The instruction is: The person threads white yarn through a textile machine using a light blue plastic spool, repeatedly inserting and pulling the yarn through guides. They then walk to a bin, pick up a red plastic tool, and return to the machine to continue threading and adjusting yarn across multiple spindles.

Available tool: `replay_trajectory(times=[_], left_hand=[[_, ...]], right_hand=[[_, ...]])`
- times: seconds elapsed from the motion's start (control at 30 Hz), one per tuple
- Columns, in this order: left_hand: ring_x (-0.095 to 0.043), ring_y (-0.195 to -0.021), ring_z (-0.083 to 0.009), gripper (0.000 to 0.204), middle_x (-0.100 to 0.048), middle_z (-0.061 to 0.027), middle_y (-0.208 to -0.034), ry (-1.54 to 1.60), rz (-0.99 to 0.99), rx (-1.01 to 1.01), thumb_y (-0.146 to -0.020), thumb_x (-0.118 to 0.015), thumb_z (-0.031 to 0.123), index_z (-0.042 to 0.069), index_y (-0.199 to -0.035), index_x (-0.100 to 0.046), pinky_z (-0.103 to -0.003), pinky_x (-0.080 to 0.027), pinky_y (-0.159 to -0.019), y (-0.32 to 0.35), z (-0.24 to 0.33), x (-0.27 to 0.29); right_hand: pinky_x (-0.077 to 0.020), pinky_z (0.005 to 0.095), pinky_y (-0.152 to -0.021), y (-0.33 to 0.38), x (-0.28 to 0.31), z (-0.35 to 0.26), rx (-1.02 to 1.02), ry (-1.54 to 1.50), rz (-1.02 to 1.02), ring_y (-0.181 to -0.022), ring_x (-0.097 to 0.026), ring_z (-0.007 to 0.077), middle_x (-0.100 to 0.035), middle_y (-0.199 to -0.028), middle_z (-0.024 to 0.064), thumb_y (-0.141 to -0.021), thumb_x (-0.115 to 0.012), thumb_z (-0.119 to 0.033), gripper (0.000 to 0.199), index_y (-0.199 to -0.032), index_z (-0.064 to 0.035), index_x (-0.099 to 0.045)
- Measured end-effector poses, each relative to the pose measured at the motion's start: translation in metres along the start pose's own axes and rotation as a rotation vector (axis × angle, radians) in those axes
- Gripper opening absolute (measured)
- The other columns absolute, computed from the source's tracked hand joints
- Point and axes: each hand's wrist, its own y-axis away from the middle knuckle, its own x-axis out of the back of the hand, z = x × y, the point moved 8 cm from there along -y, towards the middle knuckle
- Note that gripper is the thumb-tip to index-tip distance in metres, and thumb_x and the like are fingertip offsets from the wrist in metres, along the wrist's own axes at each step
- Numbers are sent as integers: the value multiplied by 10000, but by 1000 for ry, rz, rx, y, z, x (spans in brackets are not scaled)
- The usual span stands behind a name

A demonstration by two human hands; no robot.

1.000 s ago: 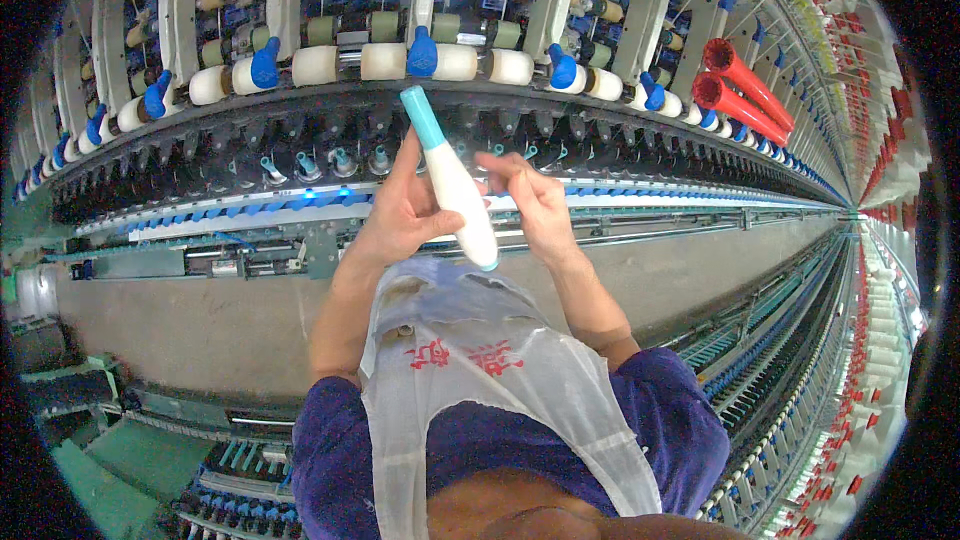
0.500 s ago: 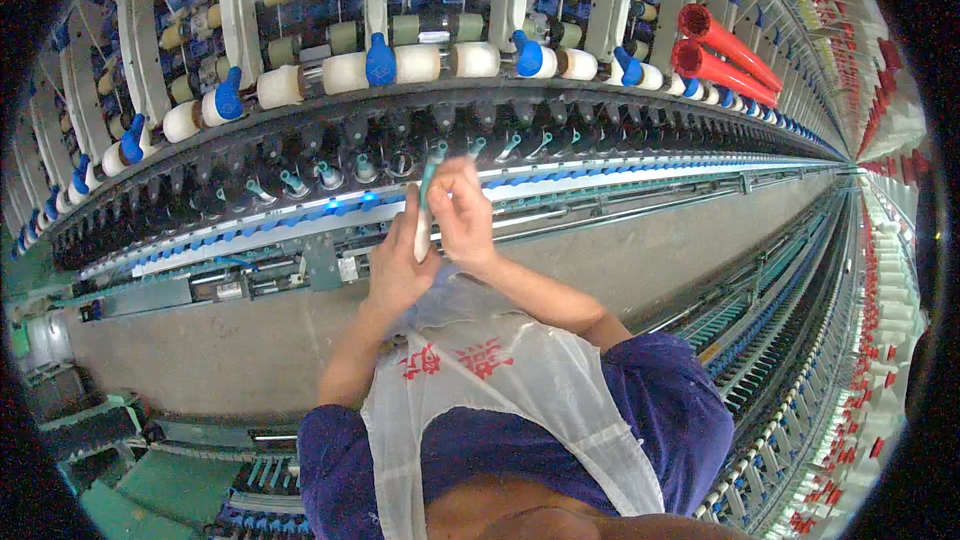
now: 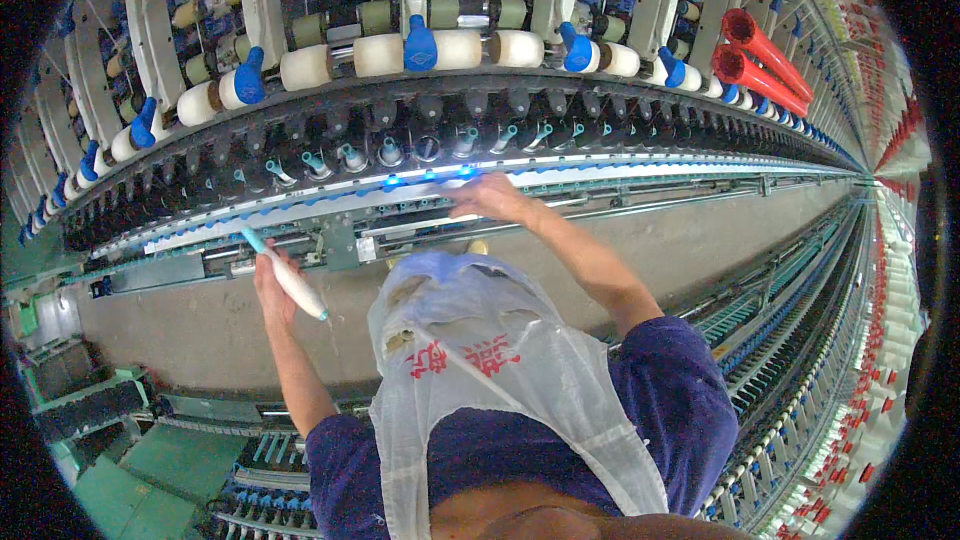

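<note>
My left hand (image 3: 272, 290) is wrapped round a bobbin (image 3: 295, 285) wound with white yarn on a teal tube. The bobbin is tilted, held away from the machine, and a loose wisp of yarn hangs from its lower end. My right hand (image 3: 492, 198) reaches to the white rail (image 3: 560, 176) of the spinning frame, just below the lit blue lamps (image 3: 430, 177). Its fingers point left and are smeared, so whether they grip anything cannot be made out. Beyond it stands a row of spindles with teal tubes (image 3: 466, 142).
White rollers (image 3: 455, 50) with blue end caps run above the spindles. Two red tubes (image 3: 765, 60) lie on the frame at the upper right. Behind the grey floor aisle (image 3: 640, 230), a second machine row (image 3: 780, 380) extends along the right. Green machinery (image 3: 175, 465) stands at the lower left.
My hands were together round the bobbin and have parted. The left carried it down and left; the right moved to the rail. The view has shifted slightly, so the machine sits further right.
</note>
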Motion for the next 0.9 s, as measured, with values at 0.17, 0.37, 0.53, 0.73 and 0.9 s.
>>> replay_trajectory(times=[0.17, 0.37, 0.53, 0.73, 0.9], left_hand=[[-507, -631, -125, 271, -539, -10, -752, 144, 153, -238, -964, -479, 338, 90, -1052, -541, -297, -449, -546, -34, 7, 28], [-482, -679, -116, 179, -517, -28, -783, -870, 230, -562, -917, -594, 153, 9, -997, -526, -257, -462, -646, -57, 16, 22], [-563, -1060, -205, 229, -592, -171, -1150, -724, 33, -814, -925, -503, 18, -20, -1151, -485, -321, -432, -922, -11, 28, -86], [-596, -1034, -358, 330, -605, -187, -1090, -1031, -510, -974, -868, -520, -21, 14, -1193, -468, -380, -479, -874, 31, -11, -289], [-601, -849, -439, 326, -584, -245, -1055, -1258, -423, -834, -872, -521, 89, 29, -1187, -462, -508, -495, -693, -44, -90, -330]], right_hand=[[-516, 441, -603, -59, -33, 10, -357, 15, 274, -713, -641, 347, -660, -797, 176, -860, -607, -314, 406, -1236, -173, -547], [-498, 453, -505, -58, -52, 34, -510, 255, 241, -593, -635, 327, -627, -654, 171, -811, -605, -224, 304, -1107, -155, -592], [-485, 378, -472, -47, 1, 9, -451, 187, 606, -466, -607, 273, -598, -559, 125, -791, -649, -183, 213, -971, -69, -634], [-397, 243, -468, -77, 65, 5, -626, -699, 461, -512, -495, 59, -589, -583, 18, -882, -626, -356, 377, -761, -2, -677], [-300, 231, -436, -70, 149, -51, -405, -814, 553, -479, -381, 39, -456, -511, -42, -970, -476, -382, 429, -928, -12, -688]])
